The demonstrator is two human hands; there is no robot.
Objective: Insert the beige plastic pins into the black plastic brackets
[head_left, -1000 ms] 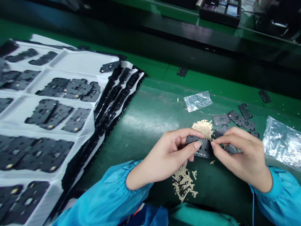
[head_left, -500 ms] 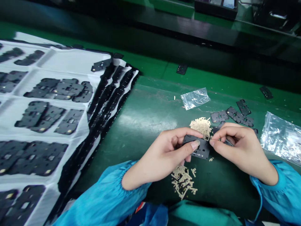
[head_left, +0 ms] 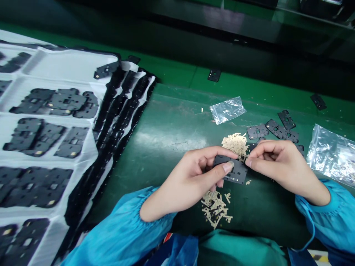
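Observation:
A thin black plate (head_left: 239, 173) with small cut-outs is pinched between the thumb and fingers of my left hand (head_left: 185, 181). My right hand (head_left: 283, 162) has its thumb and forefinger pressed together at the plate's upper right corner. Whatever lies between those fingertips is too small to make out. Just beyond the plate is a heap of small beige pieces (head_left: 234, 143). Nearer to me, below my left hand, lies a looser scatter of longer beige pieces (head_left: 216, 212).
Several black plates (head_left: 257, 131) lie beyond my right hand. A clear plastic bag (head_left: 227, 110) lies past the heap, and a larger plastic bag (head_left: 331, 155) is at the right. On the left, stacked white-lined trays (head_left: 80, 68) hold many similar plates in compartments.
The view has shifted slightly. My left hand keeps its hold on the plate, and my right fingertips stay at its corner. A dark piece visible under my right hand earlier no longer shows there.

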